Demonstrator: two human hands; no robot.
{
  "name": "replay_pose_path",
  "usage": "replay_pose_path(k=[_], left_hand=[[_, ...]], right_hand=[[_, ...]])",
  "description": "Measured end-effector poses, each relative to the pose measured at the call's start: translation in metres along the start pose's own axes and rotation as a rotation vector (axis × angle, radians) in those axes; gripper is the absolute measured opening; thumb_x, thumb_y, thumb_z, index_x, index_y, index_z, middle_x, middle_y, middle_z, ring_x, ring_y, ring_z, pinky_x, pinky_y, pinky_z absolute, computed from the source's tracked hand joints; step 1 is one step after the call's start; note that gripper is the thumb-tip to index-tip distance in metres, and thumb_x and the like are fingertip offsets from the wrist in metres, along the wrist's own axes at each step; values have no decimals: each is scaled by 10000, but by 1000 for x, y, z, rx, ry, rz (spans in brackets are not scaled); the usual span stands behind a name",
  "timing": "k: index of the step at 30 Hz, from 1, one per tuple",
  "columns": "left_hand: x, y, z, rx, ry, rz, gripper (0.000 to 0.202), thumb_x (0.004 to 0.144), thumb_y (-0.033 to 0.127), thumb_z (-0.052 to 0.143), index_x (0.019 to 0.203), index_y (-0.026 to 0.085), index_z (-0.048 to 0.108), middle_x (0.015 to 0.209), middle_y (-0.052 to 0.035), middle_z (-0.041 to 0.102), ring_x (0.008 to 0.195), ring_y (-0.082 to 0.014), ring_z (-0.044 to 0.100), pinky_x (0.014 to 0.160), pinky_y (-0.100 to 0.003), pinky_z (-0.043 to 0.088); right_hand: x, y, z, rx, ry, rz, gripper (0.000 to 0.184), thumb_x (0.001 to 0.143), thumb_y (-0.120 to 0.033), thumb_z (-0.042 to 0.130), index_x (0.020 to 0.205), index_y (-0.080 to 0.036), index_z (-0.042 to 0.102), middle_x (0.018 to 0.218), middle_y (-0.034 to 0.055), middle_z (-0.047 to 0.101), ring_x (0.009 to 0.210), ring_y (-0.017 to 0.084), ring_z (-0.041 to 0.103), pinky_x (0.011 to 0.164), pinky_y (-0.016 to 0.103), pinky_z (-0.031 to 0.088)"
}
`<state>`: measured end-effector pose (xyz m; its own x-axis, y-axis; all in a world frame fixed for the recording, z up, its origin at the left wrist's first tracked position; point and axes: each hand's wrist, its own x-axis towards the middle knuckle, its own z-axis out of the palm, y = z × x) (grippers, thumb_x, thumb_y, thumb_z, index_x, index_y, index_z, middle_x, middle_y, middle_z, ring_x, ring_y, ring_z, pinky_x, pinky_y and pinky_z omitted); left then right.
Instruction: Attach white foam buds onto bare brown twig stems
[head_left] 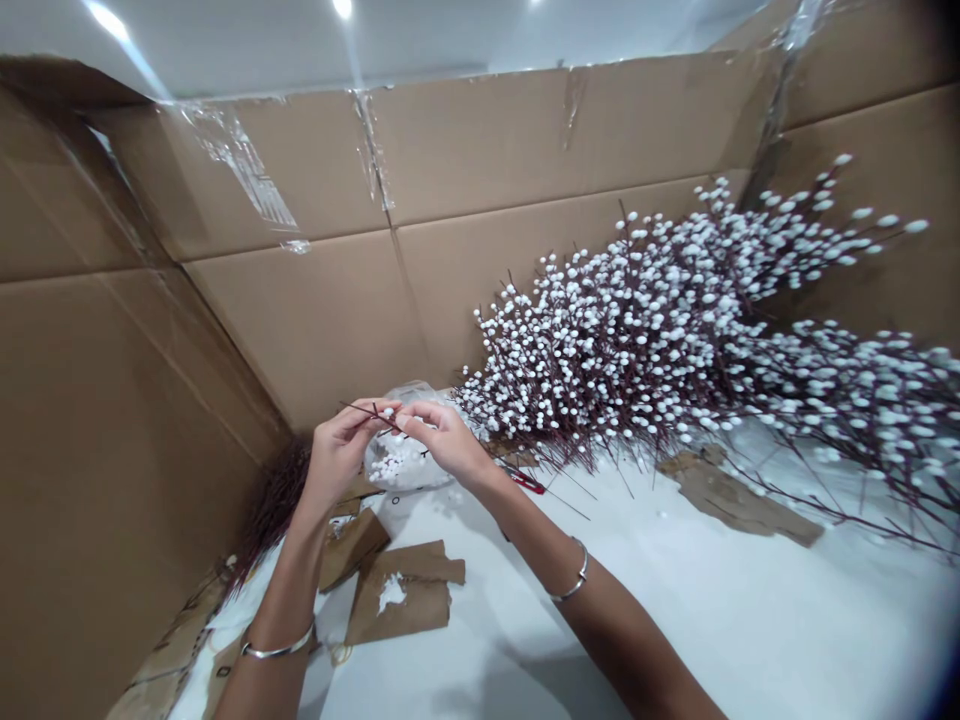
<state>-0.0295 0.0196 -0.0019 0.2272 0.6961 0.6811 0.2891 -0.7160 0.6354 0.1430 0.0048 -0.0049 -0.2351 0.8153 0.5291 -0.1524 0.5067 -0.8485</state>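
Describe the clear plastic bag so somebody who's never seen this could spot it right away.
Find the long cardboard wall behind the white surface. Near its foot, partly hidden by the left hand and right hand meeting at a thin dark stem, is the clear plastic bag. Its see-through plastic, with small white balls inside, sets it apart from the white-tipped branches heaped rightward.

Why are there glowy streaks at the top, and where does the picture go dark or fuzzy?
All in the head view: bright lights leave pale streaks, probably lens glare; clear tape shines; a soft shadow lies on the white table between the forearms; the right-hand corners darken; the twig between left hand and right hand looks a bit soft.
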Motion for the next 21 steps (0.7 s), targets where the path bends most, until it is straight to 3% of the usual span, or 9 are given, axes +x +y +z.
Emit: replay_pose_path(k=[7, 11, 13, 15, 18, 20, 21], left_hand=[[0, 3, 2, -23, 4, -26, 209, 873, 317, 622, 962, 188, 761, 1022, -69, 730, 973, -201, 647, 867, -293, 477], [-1, 4, -6, -53, -19, -169, 362, 874, 401, 599, 1153, 188, 690, 1102, -83, 713, 948, -202, 649, 832, -292, 480], [-5, 1, -18, 11, -41, -279, 420, 864, 450, 583, 1173, 177, 664, 1042, -80, 719, 868, -195, 646, 754, -277, 478], [-15, -4, -33, 169, -188, -397, 386, 827, 475, 600, 1015, 155, 708, 884, -62, 720, 765, -187, 620, 676, -259, 453], [-43, -11, -52, 353, -621, -563, 268, 769, 418, 628, 772, 165, 716, 712, -30, 686, 673, -177, 581, 626, -246, 416], [-69, -14, -59, 413, -833, -655, 162, 725, 319, 624, 722, 182, 709, 690, -22, 681, 658, -177, 582, 615, -243, 402], [-82, -15, -61, 447, -885, -694, 119, 692, 266, 620, 715, 189, 708, 688, -21, 680, 656, -181, 587, 610, -244, 396]], right_hand=[[0, -2, -1, 7, -10, 8, 205, 834, -327, 542, 693, -184, 583, 730, -9, 590, 742, 146, 542, 766, 273, 399], [-1, -3, -4, 21, -40, 70, 198, 844, -337, 549, 742, -185, 624, 770, 4, 638, 779, 157, 580, 790, 285, 421], [-1, -4, -7, -7, -14, 80, 190, 847, -325, 552, 754, -187, 642, 802, 17, 671, 827, 168, 603, 820, 295, 431], [-1, -6, -10, -46, 25, 68, 186, 854, -312, 552, 767, -185, 658, 845, 32, 700, 859, 175, 617, 840, 305, 435], [-3, -11, -13, -71, 52, 40, 199, 868, -302, 547, 785, -171, 671, 893, 57, 719, 886, 184, 633, 872, 324, 434], [-4, -15, -13, -77, 50, 36, 199, 876, -294, 545, 796, -167, 675, 901, 61, 723, 894, 186, 639, 880, 329, 434], [-4, -17, -13, -79, 46, 39, 194, 879, -288, 545, 799, -168, 675, 899, 59, 724, 892, 185, 640, 874, 329, 436]])
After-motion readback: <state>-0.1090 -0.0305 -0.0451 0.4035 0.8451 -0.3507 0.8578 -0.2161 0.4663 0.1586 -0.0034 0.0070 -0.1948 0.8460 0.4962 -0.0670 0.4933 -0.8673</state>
